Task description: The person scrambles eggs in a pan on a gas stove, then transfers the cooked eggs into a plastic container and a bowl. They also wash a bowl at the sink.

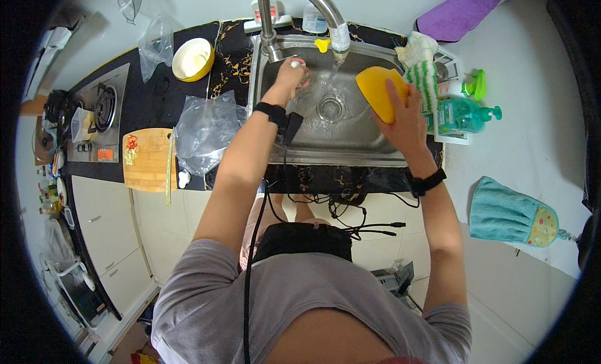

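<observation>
My right hand (406,115) grips a yellow bowl (379,94), tilted on its side over the right part of the stainless steel sink (300,152). Its outer wall faces me, and the inside is hidden. Over the sink's left part, my left hand (292,78) is curled, with a small white object (296,64) showing at its fingers, too small to name. The lever of the faucet (319,2) is just beyond that hand. Water runs from the spout, which has a white wrap, and spreads around the drain strainer (331,108).
Left of the sink lie a clear plastic bag (206,129), a yellow bowl with a white inside (193,60) and a wooden cutting board (148,171) with chopped pieces. A gas stove (101,115) is farther left. Right stand a green pump bottle (462,115) and a striped cloth (420,77).
</observation>
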A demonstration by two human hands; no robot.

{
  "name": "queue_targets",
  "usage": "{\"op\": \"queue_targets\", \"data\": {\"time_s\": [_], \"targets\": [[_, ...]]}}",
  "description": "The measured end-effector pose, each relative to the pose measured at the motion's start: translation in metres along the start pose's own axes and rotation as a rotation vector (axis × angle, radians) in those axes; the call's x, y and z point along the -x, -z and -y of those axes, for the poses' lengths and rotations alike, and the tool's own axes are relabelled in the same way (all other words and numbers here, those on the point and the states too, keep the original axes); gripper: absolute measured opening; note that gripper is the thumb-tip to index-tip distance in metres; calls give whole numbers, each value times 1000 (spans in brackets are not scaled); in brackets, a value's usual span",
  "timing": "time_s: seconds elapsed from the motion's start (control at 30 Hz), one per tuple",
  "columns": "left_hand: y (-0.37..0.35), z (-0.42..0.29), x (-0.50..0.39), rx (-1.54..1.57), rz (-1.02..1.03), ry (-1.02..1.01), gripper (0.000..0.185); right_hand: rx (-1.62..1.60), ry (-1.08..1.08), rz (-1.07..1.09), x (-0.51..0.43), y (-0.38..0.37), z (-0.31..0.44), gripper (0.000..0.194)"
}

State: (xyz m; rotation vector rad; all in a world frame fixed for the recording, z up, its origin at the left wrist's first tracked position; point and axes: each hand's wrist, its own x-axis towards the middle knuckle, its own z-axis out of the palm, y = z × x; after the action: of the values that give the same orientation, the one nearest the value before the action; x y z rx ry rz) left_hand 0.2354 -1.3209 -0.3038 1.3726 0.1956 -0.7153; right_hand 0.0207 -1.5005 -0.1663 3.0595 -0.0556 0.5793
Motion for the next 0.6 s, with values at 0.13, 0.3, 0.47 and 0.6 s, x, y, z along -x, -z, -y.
{"op": "queue_targets", "data": {"time_s": [0.13, 0.3, 0.47, 0.6], "targets": [[7, -18, -14, 81, 67, -64, 34, -54, 10, 37, 1, 17, -3, 73], [7, -23, -10, 166, 81, -71, 28, -84, -8, -6, 5, 28, -2, 74], [12, -24, 18, -7, 206, -30, 13, -60, 4, -75, 5, 33, 2, 73], [6, -12, 32, -326, 99, -6, 36, -77, -33, -63, 5, 36, 9, 72]]}}
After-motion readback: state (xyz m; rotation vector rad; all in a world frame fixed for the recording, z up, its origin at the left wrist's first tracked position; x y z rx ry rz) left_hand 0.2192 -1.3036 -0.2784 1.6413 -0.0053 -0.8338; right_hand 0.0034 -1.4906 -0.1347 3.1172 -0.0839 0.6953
